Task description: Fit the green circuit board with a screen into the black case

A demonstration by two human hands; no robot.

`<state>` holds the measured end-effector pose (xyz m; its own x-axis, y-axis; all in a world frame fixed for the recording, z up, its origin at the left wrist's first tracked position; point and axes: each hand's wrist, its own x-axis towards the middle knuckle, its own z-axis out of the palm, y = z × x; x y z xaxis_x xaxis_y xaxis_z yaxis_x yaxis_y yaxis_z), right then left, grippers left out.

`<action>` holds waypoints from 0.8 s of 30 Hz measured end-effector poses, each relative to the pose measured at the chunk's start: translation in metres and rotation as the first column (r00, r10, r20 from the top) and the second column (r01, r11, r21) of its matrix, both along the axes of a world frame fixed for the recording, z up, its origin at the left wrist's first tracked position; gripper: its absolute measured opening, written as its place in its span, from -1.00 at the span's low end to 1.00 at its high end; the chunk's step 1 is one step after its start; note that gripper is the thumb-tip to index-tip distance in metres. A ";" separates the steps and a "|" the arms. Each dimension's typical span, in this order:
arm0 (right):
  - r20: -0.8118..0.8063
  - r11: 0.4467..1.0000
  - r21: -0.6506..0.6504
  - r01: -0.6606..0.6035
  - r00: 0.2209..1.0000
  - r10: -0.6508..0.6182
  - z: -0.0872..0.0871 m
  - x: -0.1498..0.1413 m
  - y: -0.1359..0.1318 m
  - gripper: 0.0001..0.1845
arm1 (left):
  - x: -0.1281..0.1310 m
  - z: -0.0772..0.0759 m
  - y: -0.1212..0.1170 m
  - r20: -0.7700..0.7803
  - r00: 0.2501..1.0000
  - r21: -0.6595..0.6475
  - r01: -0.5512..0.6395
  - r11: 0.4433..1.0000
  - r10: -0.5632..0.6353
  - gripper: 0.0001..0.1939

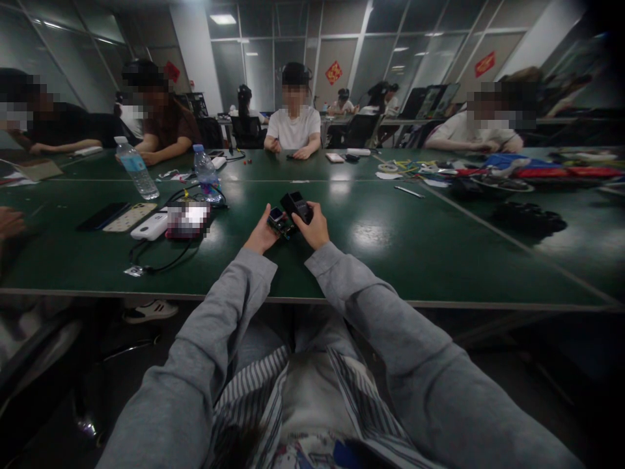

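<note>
Over the green table my left hand [262, 233] grips a small circuit board [280, 225] with a little screen at its upper end. My right hand [315, 227] is closed around a black plastic case [297, 206], tilted with its top toward the left. Board and case are close together between my hands; whether they touch, I cannot tell. Both forearms, in grey sleeves, reach in from the table's near edge.
Left of my hands lie a screen-lit phone [188, 220], a white power bank [150, 223], two more phones and a black cable [170, 266]. Two water bottles [138, 170] stand behind. Cables and bags [527, 166] are piled at right. Several people sit around the green table [390, 260].
</note>
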<state>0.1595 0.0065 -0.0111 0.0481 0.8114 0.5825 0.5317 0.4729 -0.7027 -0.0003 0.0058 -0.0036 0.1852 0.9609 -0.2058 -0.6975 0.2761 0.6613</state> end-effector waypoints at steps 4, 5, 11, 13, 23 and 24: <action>0.031 0.996 0.033 -0.086 0.996 0.085 0.000 -0.006 -0.005 -0.43 | 0.000 0.001 -0.001 -0.022 1.000 -0.015 0.010 1.000 -0.011 -0.53; 0.043 0.994 0.037 -0.099 0.994 0.098 -0.001 -0.007 -0.006 -0.42 | 0.000 0.002 -0.001 -0.021 1.000 -0.018 0.009 1.000 -0.010 -0.53; 0.091 0.990 0.041 -0.133 0.987 0.129 -0.003 -0.012 -0.008 -0.43 | 0.000 0.004 -0.003 -0.030 0.999 -0.055 -0.019 0.998 0.017 -0.51; 0.104 0.990 0.026 -0.139 0.985 0.136 -0.002 -0.012 -0.009 -0.43 | 0.000 0.004 -0.004 -0.026 0.999 -0.066 -0.038 0.997 0.036 -0.52; 0.164 0.984 -0.058 -0.171 0.970 0.178 -0.011 -0.016 -0.007 -0.42 | -0.002 0.001 -0.001 -0.019 0.999 -0.058 -0.044 0.997 0.043 -0.45; 0.174 0.982 -0.061 -0.178 0.967 0.186 -0.012 -0.016 -0.006 -0.42 | -0.002 0.000 0.000 -0.023 0.999 -0.049 -0.036 0.998 0.035 -0.44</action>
<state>0.1436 0.0003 -0.0231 -0.2037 0.8223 0.5314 0.5582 0.5434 -0.6270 -0.0021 0.0057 -0.0034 0.1457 0.9554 -0.2568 -0.6926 0.2838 0.6632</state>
